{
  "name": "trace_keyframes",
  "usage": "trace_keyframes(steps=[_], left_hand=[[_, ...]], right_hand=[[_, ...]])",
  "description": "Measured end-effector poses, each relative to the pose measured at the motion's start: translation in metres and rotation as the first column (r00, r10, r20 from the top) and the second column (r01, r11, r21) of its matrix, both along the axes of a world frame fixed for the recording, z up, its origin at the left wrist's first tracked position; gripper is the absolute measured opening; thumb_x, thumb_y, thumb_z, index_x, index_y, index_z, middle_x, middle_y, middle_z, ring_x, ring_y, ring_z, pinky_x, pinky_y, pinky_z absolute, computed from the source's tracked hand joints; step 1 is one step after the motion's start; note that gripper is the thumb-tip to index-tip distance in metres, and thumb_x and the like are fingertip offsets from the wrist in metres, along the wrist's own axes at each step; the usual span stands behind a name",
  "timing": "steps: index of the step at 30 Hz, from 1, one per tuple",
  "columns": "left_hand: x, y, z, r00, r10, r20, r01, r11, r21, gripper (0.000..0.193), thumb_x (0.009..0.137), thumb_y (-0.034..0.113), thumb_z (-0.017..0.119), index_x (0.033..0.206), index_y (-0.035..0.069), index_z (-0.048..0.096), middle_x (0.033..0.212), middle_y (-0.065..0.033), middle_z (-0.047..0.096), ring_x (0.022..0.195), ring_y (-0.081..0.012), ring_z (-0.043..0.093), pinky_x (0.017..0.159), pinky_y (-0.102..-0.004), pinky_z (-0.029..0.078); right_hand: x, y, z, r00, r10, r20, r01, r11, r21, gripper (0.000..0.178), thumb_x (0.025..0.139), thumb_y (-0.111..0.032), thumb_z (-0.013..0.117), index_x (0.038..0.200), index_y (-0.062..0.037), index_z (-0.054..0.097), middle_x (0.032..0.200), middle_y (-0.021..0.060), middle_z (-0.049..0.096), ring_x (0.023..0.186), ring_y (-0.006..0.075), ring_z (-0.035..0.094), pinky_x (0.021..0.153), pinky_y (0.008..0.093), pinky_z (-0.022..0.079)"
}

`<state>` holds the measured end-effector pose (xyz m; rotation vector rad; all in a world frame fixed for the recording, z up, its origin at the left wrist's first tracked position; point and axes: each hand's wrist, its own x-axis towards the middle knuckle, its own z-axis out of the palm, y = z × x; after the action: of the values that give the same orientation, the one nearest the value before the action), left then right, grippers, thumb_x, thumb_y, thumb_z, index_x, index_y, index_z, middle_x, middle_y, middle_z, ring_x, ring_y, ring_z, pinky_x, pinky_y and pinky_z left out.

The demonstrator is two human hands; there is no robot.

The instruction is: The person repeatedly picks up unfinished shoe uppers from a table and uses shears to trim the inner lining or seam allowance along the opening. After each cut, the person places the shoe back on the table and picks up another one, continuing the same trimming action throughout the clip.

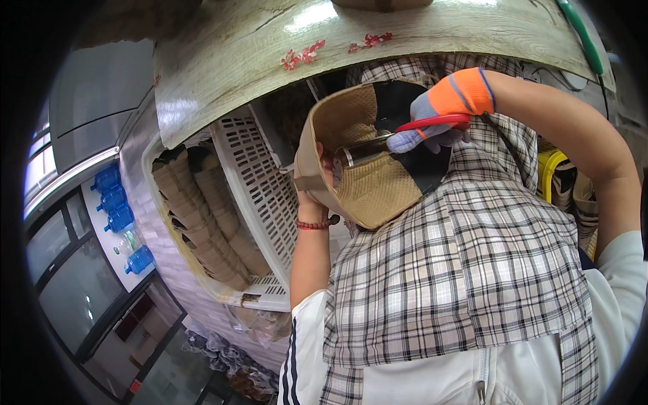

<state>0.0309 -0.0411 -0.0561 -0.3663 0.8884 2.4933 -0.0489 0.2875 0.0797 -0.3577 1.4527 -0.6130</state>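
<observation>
Tan fabric piece [378,185] held up in front of plaid apron [432,270], just off tabletop [223,88] near edge. L→R: white crate [253,182] w/ stacked tan pcs [196,216]; L hand [327,165] bare, gripping piece's L side; metal tool [368,148] inside piece; R hand [445,111], orange/gray glove, clenched on tool's red handle.

You wear a glove [470,92] on your right hand [437,106], orange at the back with a grey stripe, a blue edge and grey fingers. A dark red beaded bracelet [314,224] and a bright red cord [307,229] ring your left wrist [312,208]. Your checked apron [432,283], cream, beige and black, covers a white zipped top [422,385]; its left sleeve [307,337] carries dark stripes.
</observation>
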Motion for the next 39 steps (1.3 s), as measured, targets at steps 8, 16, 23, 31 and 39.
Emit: trace_keyframes(steps=[8,16,23,31,39], left_hand=[[-0.010,-0.002,-0.001,1.000,-0.010,0.000,0.010,0.981,-0.195,0.041,0.092,0.010,0.071,0.132,0.006,0.060,0.128,-0.0060,0.064,0.116,-0.0236,0.060,0.099,-0.0429,0.050],[-0.006,-0.011,-0.015,0.999,0.001,-0.054,-0.012,0.977,-0.214,0.034,0.102,0.024,0.055,0.130,0.007,0.059,0.118,-0.0069,0.069,0.108,-0.0206,0.064,0.092,-0.0405,0.052],[-0.011,0.005,0.008,0.982,-0.099,-0.159,0.033,0.926,-0.376,0.031,0.101,0.023,0.057,0.128,0.008,0.061,0.117,-0.0061,0.068,0.101,-0.0174,0.064,0.086,-0.0335,0.052],[-0.015,0.022,-0.012,0.964,-0.063,-0.260,0.014,0.982,-0.188,0.040,0.095,0.011,0.070,0.132,0.004,0.059,0.125,-0.0054,0.065,0.113,-0.0202,0.060,0.096,-0.0368,0.050],[-0.027,0.045,0.021,0.988,-0.086,-0.128,0.058,0.976,-0.209,0.053,0.093,0.022,0.074,0.139,0.003,0.054,0.129,-0.0065,0.062,0.116,-0.0177,0.057,0.098,-0.0347,0.049]], right_hand=[[-0.010,-0.020,0.017,0.998,0.053,-0.044,-0.052,0.998,0.019,0.088,0.094,-0.076,0.039,0.090,0.0048,0.073,0.063,0.0095,0.061,0.055,0.0193,0.063,0.052,0.0317,0.057],[-0.012,-0.030,0.017,0.995,0.020,-0.100,-0.015,0.999,0.048,0.083,0.095,-0.073,0.042,0.083,0.0030,0.074,0.061,0.0084,0.061,0.051,0.0187,0.060,0.048,0.0305,0.051],[0.004,-0.030,0.032,0.976,-0.106,-0.191,0.131,0.984,0.123,0.054,0.095,-0.051,0.062,0.079,-0.0005,0.074,0.057,0.0056,0.059,0.046,0.0165,0.056,0.044,0.0299,0.048],[0.035,0.030,-0.006,0.967,-0.186,0.172,0.199,0.978,-0.064,0.099,0.088,-0.085,0.031,0.091,0.0054,0.072,0.063,0.0077,0.059,0.054,0.0188,0.062,0.052,0.0317,0.056],[0.033,0.060,-0.044,0.803,-0.259,0.536,0.427,0.879,-0.214,0.111,0.083,-0.091,0.024,0.104,0.0073,0.069,0.066,0.0038,0.056,0.055,0.0149,0.056,0.055,0.0324,0.055]])
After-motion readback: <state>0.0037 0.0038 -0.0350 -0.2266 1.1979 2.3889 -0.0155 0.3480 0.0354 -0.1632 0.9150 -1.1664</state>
